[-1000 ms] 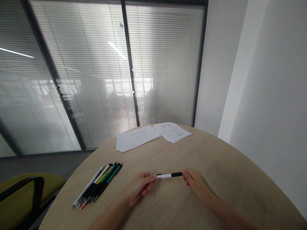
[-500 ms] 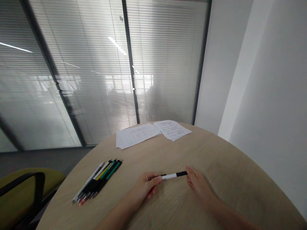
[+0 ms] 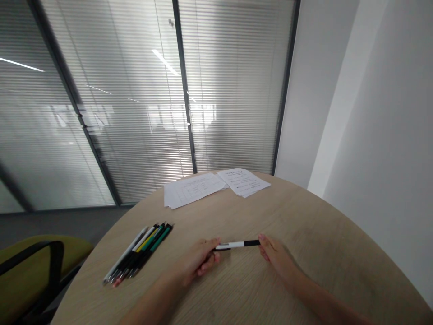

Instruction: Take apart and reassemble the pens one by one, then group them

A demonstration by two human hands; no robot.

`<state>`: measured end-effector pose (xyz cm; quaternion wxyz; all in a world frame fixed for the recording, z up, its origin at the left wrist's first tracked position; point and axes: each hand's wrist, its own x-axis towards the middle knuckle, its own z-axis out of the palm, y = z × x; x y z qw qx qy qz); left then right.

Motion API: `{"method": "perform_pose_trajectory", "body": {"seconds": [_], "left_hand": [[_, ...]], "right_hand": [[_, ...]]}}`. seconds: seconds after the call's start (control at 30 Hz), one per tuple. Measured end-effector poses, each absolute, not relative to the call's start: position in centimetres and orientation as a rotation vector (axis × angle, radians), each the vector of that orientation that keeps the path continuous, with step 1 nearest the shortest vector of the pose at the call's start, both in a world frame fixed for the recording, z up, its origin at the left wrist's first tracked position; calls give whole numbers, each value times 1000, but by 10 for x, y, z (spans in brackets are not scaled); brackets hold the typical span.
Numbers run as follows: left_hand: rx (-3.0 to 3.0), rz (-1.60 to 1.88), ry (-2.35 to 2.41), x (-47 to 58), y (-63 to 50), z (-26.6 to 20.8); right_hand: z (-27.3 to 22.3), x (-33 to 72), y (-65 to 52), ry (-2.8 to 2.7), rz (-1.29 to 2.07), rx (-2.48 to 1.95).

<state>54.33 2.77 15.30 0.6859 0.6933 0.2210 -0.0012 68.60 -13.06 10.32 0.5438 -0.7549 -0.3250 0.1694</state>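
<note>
A white and black pen [image 3: 237,244] is held level between my two hands, just above the wooden table [image 3: 280,221]. My left hand [image 3: 201,257] pinches its left end, with the black clip side showing below the white barrel. At the black right end, the fingertips of my right hand [image 3: 274,255] are closed on it. To the left of my hands lies a row of several pens [image 3: 142,253], side by side and slanting, with white, yellow, green and black barrels.
Printed paper sheets [image 3: 192,190] lie at the far side of the table, and a second stack [image 3: 243,183] overlaps them on the right. A chair with a black armrest [image 3: 50,246] stands at the left. Glass panels with blinds rise behind the table.
The pen has turned about its length, so its clip now faces down and toward me. My left hand has shifted slightly left and rolled. My right hand moved a little left.
</note>
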Motion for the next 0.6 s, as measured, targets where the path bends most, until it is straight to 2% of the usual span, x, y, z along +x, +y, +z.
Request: {"method": "perform_pose_trajectory", "body": {"seconds": [0.13,0.37,0.6], "left_hand": [[1678,-3,495,546,34,151],[1658,201,470,555,49,140],[1665,271,454,557,51,139]], "right_hand": [[104,692,-131,-782,435,-1806],[100,702,-130,-698,416,-1806],[107,702,-129,-593,545,-1693]]}}
